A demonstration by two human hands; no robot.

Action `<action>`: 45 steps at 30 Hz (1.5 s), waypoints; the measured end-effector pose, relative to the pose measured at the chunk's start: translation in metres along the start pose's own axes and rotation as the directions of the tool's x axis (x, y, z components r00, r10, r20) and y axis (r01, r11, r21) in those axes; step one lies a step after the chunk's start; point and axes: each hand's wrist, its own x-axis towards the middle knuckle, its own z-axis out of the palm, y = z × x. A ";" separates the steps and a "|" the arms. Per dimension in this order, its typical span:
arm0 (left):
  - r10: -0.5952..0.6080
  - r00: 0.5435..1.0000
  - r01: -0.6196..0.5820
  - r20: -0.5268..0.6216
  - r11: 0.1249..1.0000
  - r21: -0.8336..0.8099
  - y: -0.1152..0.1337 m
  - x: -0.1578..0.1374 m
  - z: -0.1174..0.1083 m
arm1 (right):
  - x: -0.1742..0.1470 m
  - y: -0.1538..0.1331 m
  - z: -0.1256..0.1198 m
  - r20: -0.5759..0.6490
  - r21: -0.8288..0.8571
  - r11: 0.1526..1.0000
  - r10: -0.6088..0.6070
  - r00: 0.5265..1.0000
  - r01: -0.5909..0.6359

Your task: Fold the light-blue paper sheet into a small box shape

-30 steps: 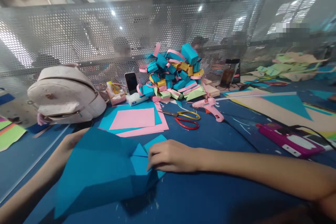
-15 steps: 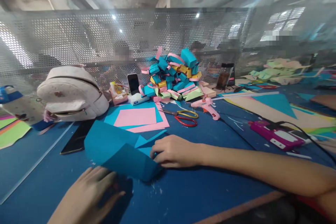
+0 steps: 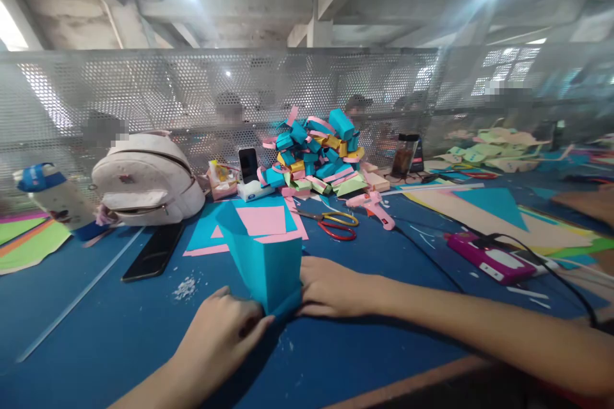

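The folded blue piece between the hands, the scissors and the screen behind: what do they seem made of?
Folded blue piece: probably paper or thin card, matte, with straight creases.
Scissors: thin grey blades, likely metal; evenly red and yellow handles, perhaps smooth plastic.
Screen: perhaps metal, grey with rows of small holes; finish hard to judge.

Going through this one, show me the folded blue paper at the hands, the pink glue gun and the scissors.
Folded blue paper point(image 3: 283, 271): head view, on its upright face.
Pink glue gun point(image 3: 377, 204): head view, where barrel meets handle.
Scissors point(image 3: 321, 218): head view, where blades meet handles.
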 end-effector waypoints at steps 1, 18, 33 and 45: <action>0.006 1.000 -0.006 -0.002 1.000 0.004 -0.001 0.001 0.001 | 0.001 0.000 0.004 -0.034 0.039 0.999 0.002 0.999 0.000; 0.134 0.990 -0.129 -0.041 0.986 0.107 -0.015 -0.001 0.015 | 0.026 0.006 0.003 0.162 0.239 0.931 0.242 0.957 -0.276; 0.117 0.992 -0.112 -0.053 0.990 0.084 -0.012 -0.012 0.011 | 0.012 -0.001 -0.006 0.157 0.212 0.907 0.335 0.929 -0.363; 0.097 0.993 -0.091 -0.066 0.992 0.089 -0.007 0.003 0.018 | 0.011 0.005 0.000 0.162 0.266 0.894 0.327 0.931 -0.360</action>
